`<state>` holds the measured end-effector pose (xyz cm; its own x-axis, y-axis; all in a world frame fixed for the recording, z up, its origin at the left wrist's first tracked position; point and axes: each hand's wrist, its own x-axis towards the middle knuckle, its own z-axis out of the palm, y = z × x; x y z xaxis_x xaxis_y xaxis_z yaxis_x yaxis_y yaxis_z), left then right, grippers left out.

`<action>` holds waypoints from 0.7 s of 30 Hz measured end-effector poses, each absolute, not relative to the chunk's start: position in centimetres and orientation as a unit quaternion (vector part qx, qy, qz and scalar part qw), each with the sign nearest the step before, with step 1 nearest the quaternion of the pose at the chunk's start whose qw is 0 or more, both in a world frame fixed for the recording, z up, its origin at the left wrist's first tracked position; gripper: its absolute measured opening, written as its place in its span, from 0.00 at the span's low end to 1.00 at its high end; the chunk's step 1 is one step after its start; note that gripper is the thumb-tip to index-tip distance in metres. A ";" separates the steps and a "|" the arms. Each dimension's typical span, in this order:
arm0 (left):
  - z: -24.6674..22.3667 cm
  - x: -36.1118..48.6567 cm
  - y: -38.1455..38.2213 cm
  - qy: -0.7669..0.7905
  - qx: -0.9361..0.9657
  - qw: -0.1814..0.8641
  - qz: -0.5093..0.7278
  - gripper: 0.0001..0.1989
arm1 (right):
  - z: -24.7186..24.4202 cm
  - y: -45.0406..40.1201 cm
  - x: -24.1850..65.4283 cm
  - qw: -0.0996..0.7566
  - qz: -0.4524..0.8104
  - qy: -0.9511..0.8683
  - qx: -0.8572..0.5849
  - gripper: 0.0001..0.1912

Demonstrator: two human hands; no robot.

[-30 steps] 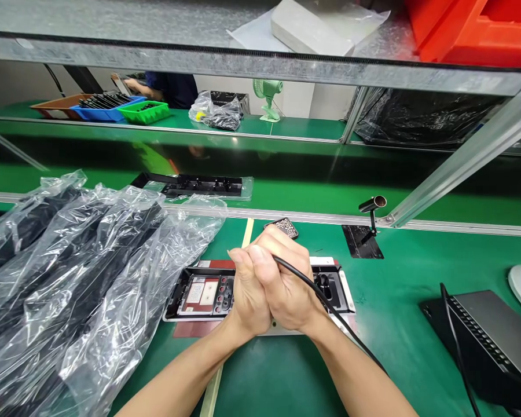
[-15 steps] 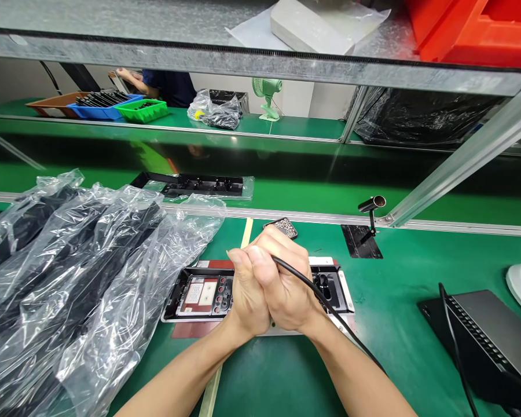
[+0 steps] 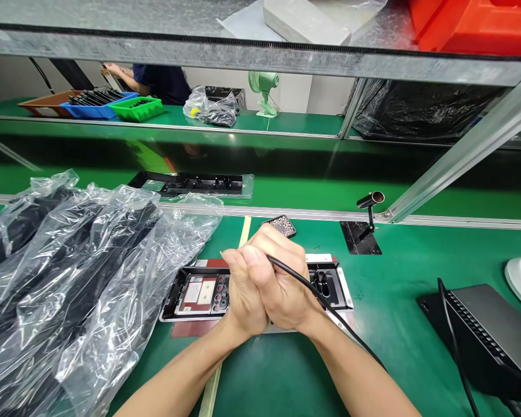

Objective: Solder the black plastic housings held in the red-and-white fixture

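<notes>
Black cable now trailing lower right from left hand and right hand, fingers curled tight, pressed together above open housing, just below centre, probably for firmness.

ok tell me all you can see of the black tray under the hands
The tray is long, shallow and black, perhaps plastic, with raised walls. Left of its middle is a panel of round holes; towards its right end sit rounded black parts. It lies crosswise, flat above the table. The left hand and right hand hide its middle; contact is unclear.
</notes>
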<state>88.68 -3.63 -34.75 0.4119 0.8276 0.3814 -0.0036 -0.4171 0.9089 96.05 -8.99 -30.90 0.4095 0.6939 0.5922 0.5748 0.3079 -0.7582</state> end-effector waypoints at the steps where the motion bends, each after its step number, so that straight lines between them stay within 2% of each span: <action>1: -34.5 88.7 -3.6 0.281 0.712 0.454 0.456 0.28 | -30.9 -9.0 96.0 0.599 0.052 -0.542 -0.587 0.19; 21: -33.8 88.7 -3.8 0.260 0.719 0.438 0.472 0.30 | -30.8 -9.0 96.0 0.591 0.046 -0.545 -0.593 0.19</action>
